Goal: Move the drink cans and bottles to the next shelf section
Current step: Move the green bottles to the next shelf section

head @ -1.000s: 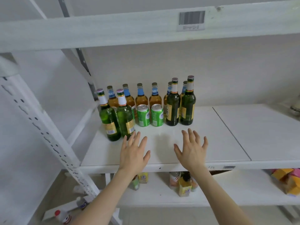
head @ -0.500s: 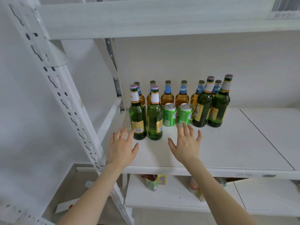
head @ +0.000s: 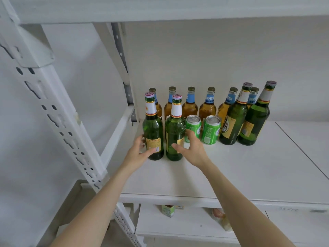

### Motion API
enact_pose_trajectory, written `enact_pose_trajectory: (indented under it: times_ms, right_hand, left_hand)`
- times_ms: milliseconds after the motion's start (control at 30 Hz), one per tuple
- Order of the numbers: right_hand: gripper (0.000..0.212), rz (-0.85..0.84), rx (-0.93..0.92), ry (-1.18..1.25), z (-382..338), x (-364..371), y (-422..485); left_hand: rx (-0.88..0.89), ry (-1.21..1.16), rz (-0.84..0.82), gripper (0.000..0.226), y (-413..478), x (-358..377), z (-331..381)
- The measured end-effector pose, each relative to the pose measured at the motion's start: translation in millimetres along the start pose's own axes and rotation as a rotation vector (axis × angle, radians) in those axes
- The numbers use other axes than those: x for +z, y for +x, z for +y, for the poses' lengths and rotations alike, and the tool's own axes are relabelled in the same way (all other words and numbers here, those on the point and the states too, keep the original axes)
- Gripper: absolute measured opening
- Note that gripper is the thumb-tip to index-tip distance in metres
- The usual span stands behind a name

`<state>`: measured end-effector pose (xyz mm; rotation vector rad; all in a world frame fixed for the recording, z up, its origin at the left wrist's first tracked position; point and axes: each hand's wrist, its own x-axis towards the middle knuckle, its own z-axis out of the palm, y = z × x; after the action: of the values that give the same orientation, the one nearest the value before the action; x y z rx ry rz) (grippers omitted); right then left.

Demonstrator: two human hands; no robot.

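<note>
Beside the cans (head: 203,130), left hand (head: 138,151) and right hand (head: 193,148) curl fingers round two green bottles (head: 175,129): probably heavy, slippery glass; grip mid-body.

Stockroom, white slotted shelving (head: 58,122), rowed drink bottles (head: 191,106)

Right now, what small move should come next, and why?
Probably lift both straight up: the left hand wraps the end green bottle, the right hand the neighbour bottle, and a green can stands close behind the right fingers, so sliding sideways could knock it.
</note>
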<state>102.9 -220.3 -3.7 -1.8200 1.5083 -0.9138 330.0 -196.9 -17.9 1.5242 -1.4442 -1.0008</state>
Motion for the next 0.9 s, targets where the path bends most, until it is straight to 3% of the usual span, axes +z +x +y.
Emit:
enact_pose_trajectory:
  times_ms: [67,267,433,600,900]
  right_hand:
    - [0.073,-0.058,0.046,0.17,2,-2,8]
    - [0.05,-0.195,0.082,0.448,8,-4,30]
    - [0.064,-0.326,0.066,0.574,8,-3,43]
    - [0.068,-0.263,0.078,0.653,11,7,44]
    - [0.046,-0.159,0.224,0.799,8,5,26]
  left_hand:
    - [-0.037,-0.148,-0.033,0.082,8,0,-4]
    - [-0.095,-0.257,-0.081,0.073,35,-6,-10]
    - [-0.09,-0.242,-0.213,0.066,51,-5,-7]
    - [-0.097,-0.292,-0.194,0.064,55,-3,-11]
    - [-0.145,-0.37,-0.144,0.062,29,-1,-12]
